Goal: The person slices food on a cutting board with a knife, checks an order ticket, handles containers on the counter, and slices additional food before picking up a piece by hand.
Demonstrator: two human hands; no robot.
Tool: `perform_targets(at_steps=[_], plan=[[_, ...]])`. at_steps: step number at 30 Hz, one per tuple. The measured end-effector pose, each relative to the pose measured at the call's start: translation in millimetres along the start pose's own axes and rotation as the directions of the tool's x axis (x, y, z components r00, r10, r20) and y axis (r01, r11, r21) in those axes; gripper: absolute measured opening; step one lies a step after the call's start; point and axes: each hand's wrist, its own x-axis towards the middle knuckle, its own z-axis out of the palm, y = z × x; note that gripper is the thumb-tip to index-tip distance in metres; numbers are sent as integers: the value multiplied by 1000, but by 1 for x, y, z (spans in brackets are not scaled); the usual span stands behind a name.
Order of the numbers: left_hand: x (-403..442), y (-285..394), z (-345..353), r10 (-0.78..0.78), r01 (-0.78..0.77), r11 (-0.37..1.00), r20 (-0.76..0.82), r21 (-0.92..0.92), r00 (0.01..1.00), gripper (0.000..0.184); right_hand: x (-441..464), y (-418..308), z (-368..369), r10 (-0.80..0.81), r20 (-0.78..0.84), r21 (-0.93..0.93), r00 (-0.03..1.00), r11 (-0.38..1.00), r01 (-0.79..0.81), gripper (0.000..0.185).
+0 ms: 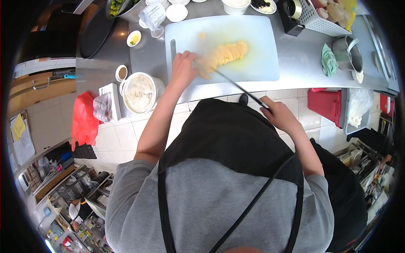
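On the white cutting board (257, 38) lies a row of thin yellow slices (230, 53), fanned out from the middle toward the lower left. My right hand (276, 114) is wrapped round the handle of a long knife (238, 86), whose blade reaches over the board's front edge to the near end of the slices. My left hand (184, 67) is over the board's left part, just left of the blade tip. Its fingers are blurred, and whether they hold anything cannot be made out. A few loose yellow pieces (204, 76) lie near it.
Left of the board are a white tub (139, 92), a small brown sauce bowl (121, 73) and a yellow one (134, 38). A pot (347, 54), a green cloth (328, 60) and a white basket (322, 19) stand at the right. A red bin (324, 105) is below.
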Motion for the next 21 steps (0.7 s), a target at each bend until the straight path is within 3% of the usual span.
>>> perform_targets(at_steps=[2, 3, 5, 10, 14, 16, 21], plan=[[-12, 11, -12, 51, -31, 995, 228, -91, 972, 31, -4, 5, -15, 24, -148, 24, 989, 1000, -20, 24], [-17, 13, -10, 52, -32, 995, 218, -93, 975, 31, -3, 10, -22, 53, -190, 16, 980, 999, -51, 24], [-28, 13, 2, 208, -208, 978, 218, -22, 953, 30, 8, 24, -28, 88, -334, -73, 938, 990, -119, 24], [-33, 8, 10, 197, -226, 971, 263, 83, 945, 15, 34, 58, -28, 138, -469, -174, 872, 954, -245, 24], [-7, 1, -8, 166, -165, 986, 162, -19, 973, 12, 47, 69, -23, 128, -546, -212, 828, 935, -284, 24], [26, 0, -16, 133, -132, 991, -43, 36, 990, 10, 52, 67, -20, 132, -573, -211, 809, 930, -301, 25], [94, -20, 28, 188, -181, 981, -112, 67, 976, 15, 64, 62, -15, 113, -577, -213, 809, 935, -282, 27]])
